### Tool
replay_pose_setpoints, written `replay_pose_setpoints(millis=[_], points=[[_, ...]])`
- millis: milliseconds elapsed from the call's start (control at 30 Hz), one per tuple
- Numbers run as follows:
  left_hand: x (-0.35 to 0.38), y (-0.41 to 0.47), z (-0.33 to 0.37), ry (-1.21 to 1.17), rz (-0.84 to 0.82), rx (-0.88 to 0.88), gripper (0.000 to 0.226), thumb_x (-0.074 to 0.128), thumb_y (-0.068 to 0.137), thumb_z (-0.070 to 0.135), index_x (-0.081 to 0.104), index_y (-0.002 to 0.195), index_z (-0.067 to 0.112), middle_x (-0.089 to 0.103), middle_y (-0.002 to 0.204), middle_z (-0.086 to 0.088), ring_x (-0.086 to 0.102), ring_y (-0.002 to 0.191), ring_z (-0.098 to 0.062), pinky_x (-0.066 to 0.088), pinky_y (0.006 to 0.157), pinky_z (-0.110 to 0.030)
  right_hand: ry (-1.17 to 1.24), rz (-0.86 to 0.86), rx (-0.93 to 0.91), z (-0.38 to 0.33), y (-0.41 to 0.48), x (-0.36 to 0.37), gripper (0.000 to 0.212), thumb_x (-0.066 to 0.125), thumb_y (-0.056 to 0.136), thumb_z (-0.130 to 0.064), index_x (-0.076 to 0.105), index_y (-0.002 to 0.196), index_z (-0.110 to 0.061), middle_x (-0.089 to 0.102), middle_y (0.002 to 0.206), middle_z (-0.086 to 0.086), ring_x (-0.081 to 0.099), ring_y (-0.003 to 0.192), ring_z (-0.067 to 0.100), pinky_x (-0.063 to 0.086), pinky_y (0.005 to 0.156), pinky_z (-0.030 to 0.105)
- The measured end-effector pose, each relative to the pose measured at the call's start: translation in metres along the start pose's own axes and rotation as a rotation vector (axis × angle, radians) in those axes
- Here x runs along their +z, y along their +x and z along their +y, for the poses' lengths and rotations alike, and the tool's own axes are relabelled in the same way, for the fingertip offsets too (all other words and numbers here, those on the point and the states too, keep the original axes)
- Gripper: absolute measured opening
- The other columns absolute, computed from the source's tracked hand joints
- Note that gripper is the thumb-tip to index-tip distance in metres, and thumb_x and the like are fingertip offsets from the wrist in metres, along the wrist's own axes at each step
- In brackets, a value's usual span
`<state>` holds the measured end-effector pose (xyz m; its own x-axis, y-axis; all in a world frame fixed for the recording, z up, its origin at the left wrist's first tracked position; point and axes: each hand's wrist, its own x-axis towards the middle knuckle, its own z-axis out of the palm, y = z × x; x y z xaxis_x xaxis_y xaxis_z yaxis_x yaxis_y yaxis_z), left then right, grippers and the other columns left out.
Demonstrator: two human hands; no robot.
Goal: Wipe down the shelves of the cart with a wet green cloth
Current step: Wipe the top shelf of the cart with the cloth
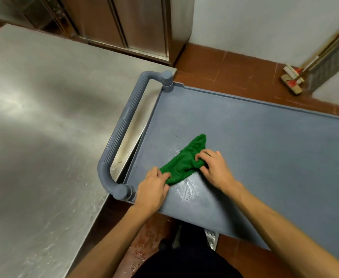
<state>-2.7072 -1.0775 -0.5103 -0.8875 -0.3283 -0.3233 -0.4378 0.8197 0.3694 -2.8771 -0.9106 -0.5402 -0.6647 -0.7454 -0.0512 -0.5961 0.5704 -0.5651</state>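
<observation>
A crumpled green cloth (pixel 184 161) lies on the top shelf (pixel 265 149) of the grey-blue plastic cart, near its left end. My left hand (pixel 151 189) pinches the cloth's near-left corner. My right hand (pixel 214 167) grips the cloth's right edge with curled fingers. Wet streaks shine on the shelf just in front of the cloth. The cart's lower shelves are hidden under the top one.
The cart's ribbed push handle (pixel 122 125) curves at the left end, close against a steel worktable (pixel 40 121). A steel cabinet (pixel 128 25) stands behind. Brushes (pixel 292 79) lean on the white wall at the far right. The floor is red-brown tile.
</observation>
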Motion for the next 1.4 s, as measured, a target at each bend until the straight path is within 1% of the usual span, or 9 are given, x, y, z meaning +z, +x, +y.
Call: replay_pose_setpoints(millis=[133,367,533,733,900,1067,1200,1267,1400], points=[[0.007,-0.009,0.015,0.078,-0.055,0.080,0.036,0.050,0.096,0.029,0.056,0.131,0.026,0.046,0.118,-0.004,0.049,0.114,-0.021,0.051,0.086,-0.038,-0.023,0.008,0.064,0.010,-0.049,-0.006,0.024,0.066,0.078,-0.004,0.067,0.100,-0.013,0.064,0.112,0.004,0.058,0.096,0.035,0.043,0.085,0.042],[0.015,-0.025,0.030,0.115,-0.123,0.216,0.033,0.050,0.096,0.028,0.057,0.129,0.023,0.046,0.118,-0.005,0.048,0.113,-0.022,0.048,0.086,-0.035,-0.031,0.024,0.169,0.010,-0.111,-0.007,0.023,0.064,0.081,-0.008,0.066,0.102,-0.015,0.064,0.112,0.002,0.056,0.096,0.033,0.042,0.085,0.038],[0.026,-0.045,0.039,0.120,-0.107,0.282,0.034,0.052,0.094,0.027,0.057,0.128,0.025,0.046,0.116,-0.003,0.048,0.112,-0.022,0.047,0.085,-0.034,-0.035,0.028,0.256,0.007,-0.150,-0.008,0.025,0.065,0.077,-0.007,0.067,0.101,-0.014,0.066,0.109,0.006,0.058,0.097,0.034,0.041,0.086,0.038],[0.030,-0.065,0.037,0.028,0.005,0.300,0.035,0.057,0.092,0.015,0.062,0.127,0.022,0.048,0.110,-0.007,0.049,0.109,-0.027,0.049,0.083,-0.041,0.028,0.102,0.368,-0.008,-0.179,-0.006,0.027,0.065,0.077,-0.008,0.066,0.103,-0.015,0.066,0.100,0.008,0.057,0.093,0.034,0.038,0.085,0.035],[0.026,-0.081,0.034,-0.055,0.095,0.281,0.029,0.061,0.093,0.016,0.067,0.121,0.023,0.051,0.105,-0.005,0.051,0.107,-0.027,0.049,0.085,-0.040,0.121,0.206,0.434,-0.026,-0.189,-0.010,0.034,0.065,0.079,-0.009,0.065,0.112,-0.016,0.065,0.106,0.008,0.058,0.101,0.028,0.038,0.083,0.028],[0.009,-0.091,0.027,-0.181,0.189,0.265,0.024,0.063,0.095,0.021,0.070,0.118,0.023,0.053,0.095,-0.003,0.058,0.100,-0.026,0.047,0.086,-0.037,0.178,0.274,0.411,-0.046,-0.195,-0.028,0.030,0.066,0.079,-0.017,0.065,0.108,-0.019,0.067,0.098,0.004,0.061,0.094,0.023,0.044,0.081,0.030],[-0.007,-0.105,0.026,-0.263,0.274,0.255,0.021,0.066,0.094,0.024,0.074,0.113,0.025,0.056,0.090,-0.001,0.059,0.088,-0.017,0.047,0.083,-0.031,0.261,0.292,0.363,-0.059,-0.199,-0.043,0.024,0.067,0.077,-0.025,0.062,0.100,-0.029,0.068,0.090,-0.005,0.064,0.087,0.015,0.050,0.076,0.029],[-0.011,-0.117,0.028,-0.312,0.328,0.243,0.019,0.068,0.093,0.024,0.076,0.110,0.024,0.057,0.087,0.000,0.057,0.084,-0.013,0.045,0.081,-0.026,0.297,0.287,0.334,-0.066,-0.200,-0.048,0.024,0.072,0.078,-0.033,0.059,0.098,-0.033,0.069,0.088,-0.012,0.065,0.085,0.006,0.051,0.076,0.024],[-0.009,-0.153,0.031,-0.385,0.437,0.167,0.018,0.067,0.093,0.018,0.077,0.107,0.020,0.058,0.086,0.000,0.057,0.082,-0.012,0.043,0.081,-0.026,0.364,0.223,0.222,-0.080,-0.202,-0.059,0.040,0.079,0.073,-0.053,0.062,0.102,-0.031,0.071,0.088,-0.018,0.063,0.083,-0.010,0.045,0.073,0.005]])
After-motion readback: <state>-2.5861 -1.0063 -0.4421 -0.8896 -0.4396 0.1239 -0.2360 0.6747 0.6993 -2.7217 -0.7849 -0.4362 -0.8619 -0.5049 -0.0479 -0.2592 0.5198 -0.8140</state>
